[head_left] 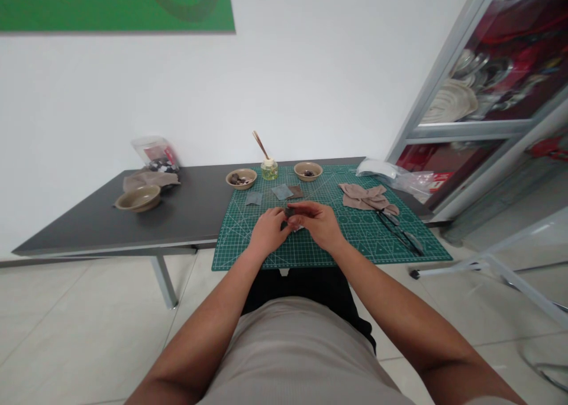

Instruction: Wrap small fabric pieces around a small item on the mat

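Observation:
My left hand and my right hand meet over the front of the green cutting mat. Their fingers close around a small dark stone-like piece, mostly covered by the fingertips. Something whitish shows just below the fingers, too small to name. Beyond the hands lie thin square sheets that look like sandpaper: a grey one, a blue-grey one and a brown one. Behind these are a tan bowl with several dark and pale pieces, and another tan bowl holding a few dark pieces.
A reed diffuser stands between the bowls. On the right are a brown cloth, eyeglasses and a clear plastic bag. Leftward, the dark table bears a third bowl, a cloth and a clear package.

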`<state>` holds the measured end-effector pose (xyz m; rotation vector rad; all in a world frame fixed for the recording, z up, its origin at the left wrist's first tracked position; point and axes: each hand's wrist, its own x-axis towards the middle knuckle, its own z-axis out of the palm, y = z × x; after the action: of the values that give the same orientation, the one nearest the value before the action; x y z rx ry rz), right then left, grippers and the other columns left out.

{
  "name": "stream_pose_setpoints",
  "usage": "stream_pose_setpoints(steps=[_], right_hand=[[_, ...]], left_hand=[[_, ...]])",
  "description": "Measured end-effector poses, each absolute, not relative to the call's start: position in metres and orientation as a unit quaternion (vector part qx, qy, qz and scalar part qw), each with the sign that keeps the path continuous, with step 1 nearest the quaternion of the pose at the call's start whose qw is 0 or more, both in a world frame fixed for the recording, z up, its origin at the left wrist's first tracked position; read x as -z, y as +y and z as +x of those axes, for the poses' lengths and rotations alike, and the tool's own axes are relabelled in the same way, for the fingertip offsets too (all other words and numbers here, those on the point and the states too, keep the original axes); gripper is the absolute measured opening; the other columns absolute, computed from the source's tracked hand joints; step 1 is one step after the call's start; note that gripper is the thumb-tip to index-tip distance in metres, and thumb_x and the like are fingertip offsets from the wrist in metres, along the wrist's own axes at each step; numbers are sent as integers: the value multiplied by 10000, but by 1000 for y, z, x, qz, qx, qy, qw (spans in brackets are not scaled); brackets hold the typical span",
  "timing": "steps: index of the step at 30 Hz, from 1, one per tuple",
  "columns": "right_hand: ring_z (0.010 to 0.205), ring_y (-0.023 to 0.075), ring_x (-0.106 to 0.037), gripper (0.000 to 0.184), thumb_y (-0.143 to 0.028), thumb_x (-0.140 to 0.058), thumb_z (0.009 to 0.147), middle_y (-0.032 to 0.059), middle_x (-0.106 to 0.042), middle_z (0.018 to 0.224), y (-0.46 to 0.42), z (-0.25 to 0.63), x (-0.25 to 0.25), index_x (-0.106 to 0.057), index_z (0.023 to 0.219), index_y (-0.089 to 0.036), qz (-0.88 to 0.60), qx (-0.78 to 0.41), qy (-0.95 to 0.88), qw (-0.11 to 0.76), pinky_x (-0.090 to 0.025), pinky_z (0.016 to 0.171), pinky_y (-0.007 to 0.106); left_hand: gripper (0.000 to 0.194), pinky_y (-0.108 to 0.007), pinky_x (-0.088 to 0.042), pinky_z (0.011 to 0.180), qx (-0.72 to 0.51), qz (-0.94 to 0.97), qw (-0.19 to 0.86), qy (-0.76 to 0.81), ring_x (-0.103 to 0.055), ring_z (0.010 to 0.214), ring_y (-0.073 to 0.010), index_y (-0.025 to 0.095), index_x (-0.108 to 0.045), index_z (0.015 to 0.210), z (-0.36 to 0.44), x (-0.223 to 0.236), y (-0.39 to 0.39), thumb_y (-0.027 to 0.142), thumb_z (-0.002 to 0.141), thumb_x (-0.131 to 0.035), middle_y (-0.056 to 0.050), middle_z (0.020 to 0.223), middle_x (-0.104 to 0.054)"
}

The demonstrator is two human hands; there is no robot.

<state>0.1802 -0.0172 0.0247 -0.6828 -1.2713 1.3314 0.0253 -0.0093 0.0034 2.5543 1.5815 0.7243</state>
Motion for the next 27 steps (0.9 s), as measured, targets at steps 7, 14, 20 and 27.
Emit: stream_pose_setpoints(steps=[7,14,20,27], right_hand=[[966,208,-689,200,-250,-684,776,36,-742,1033,5,200,-8,-757,963,-249,-364,-363,-695,503,-535,899,378],[1117,210,-643,279,-165,-611,844,42,-689,1205,14,214,-1,-733,1080,-250,-415,-149,-848,293,-478,1010,356],[1042,216,-656,237,-196,-632,855,41,-727,1108,7,214,-4,-734,1062,-250,-442,-98,-852,265,-496,946,370],[917,191,-659,172,-190,-649,840,26,-759,951,8,206,-8,-767,939,-266,-457,-92,-843,269,-509,847,320]], left_hand=[[310,-385,-455,908,-216,829,29,515,-554,1064,-243,202,-610,1113,25,-5,-10,368,851,-611,-66,1124,-632],[388,-411,-427,939,-205,835,18,511,-522,1128,-251,230,-582,1204,27,-7,-14,454,890,-538,-65,1224,-601],[400,-409,-422,938,-207,842,21,497,-505,1162,-249,247,-589,1218,25,-7,-13,444,871,-574,-53,1250,-596],[399,-399,-425,949,-204,835,33,510,-518,1137,-241,238,-597,1219,25,-8,-14,416,862,-585,-61,1228,-596]])
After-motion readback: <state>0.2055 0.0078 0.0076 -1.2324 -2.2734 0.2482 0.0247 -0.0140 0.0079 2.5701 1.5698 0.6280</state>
